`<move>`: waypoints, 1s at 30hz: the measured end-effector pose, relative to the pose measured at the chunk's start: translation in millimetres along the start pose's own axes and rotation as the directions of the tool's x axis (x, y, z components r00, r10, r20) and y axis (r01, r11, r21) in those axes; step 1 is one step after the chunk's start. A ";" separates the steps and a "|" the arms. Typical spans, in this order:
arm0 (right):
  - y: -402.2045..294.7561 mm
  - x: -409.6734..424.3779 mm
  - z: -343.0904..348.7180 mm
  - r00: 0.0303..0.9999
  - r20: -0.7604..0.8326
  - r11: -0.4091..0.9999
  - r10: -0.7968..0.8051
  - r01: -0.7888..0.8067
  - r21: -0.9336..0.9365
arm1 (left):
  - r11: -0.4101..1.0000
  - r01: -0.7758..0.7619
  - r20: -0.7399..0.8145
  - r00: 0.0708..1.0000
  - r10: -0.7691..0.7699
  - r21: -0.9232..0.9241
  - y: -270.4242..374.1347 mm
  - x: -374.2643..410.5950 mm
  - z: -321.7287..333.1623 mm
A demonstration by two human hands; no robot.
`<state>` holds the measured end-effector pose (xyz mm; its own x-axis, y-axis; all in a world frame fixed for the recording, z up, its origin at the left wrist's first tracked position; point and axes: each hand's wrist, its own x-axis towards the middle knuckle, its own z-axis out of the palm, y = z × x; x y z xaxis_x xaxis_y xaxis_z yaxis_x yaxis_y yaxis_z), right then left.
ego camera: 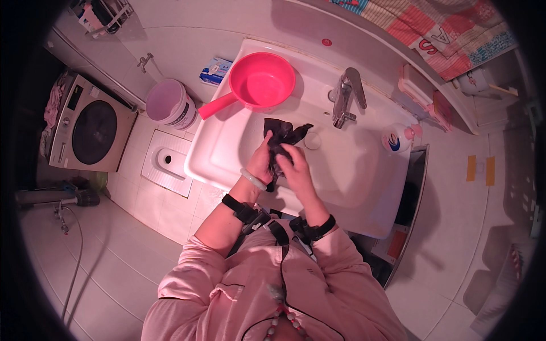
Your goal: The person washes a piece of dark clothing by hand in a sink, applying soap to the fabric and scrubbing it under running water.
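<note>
A dark, crumpled cloth item [279,130] is bunched up over the front left of a white ceramic washbasin [354,187]. My left hand [259,161] grips it from the left side, thumb pointing up along the fabric. From the right, my right hand [295,165] has its fingers closed on the same cloth, near its middle. One end of the cloth sticks out toward the drain [312,140]. Behind, the chrome faucet [343,96] shows no running water. A bright pink plastic dipper [262,81] rests at the basin's back left, its handle reaching over the left rim.
On the right rim stands a white pump bottle [396,138]. A blue-and-white packet [216,71] lies beyond the left rim. Left of the basin are a plastic bucket [170,104], a squat toilet [166,160] and a front-loading washing machine [91,128]. A shower hose [79,255] hangs lower left.
</note>
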<state>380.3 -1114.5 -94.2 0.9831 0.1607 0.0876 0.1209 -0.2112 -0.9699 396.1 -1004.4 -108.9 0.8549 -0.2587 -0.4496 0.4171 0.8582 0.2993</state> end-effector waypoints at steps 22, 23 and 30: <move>21.2 15.1 19.6 0.960 -0.275 0.837 0.060 -0.198 -0.510 | 0.994 0.022 -0.136 0.991 -0.007 0.104 -27.6 2.4 2.5; 11.4 7.0 22.8 0.970 -0.237 0.842 0.047 -0.166 -0.514 | 0.996 0.062 -0.073 0.996 -0.057 0.068 -23.7 9.8 -13.4; 25.5 17.8 12.5 0.953 -0.300 0.904 0.051 -0.172 -0.391 | 0.989 0.061 -0.212 0.977 -0.031 0.137 -28.6 -8.8 17.9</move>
<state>399.2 -1105.0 -120.2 0.9839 -0.1470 0.1021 -0.0056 -0.5952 -0.8036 382.2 -1034.6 -98.4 0.7570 -0.1856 -0.6265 0.5068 0.7719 0.3837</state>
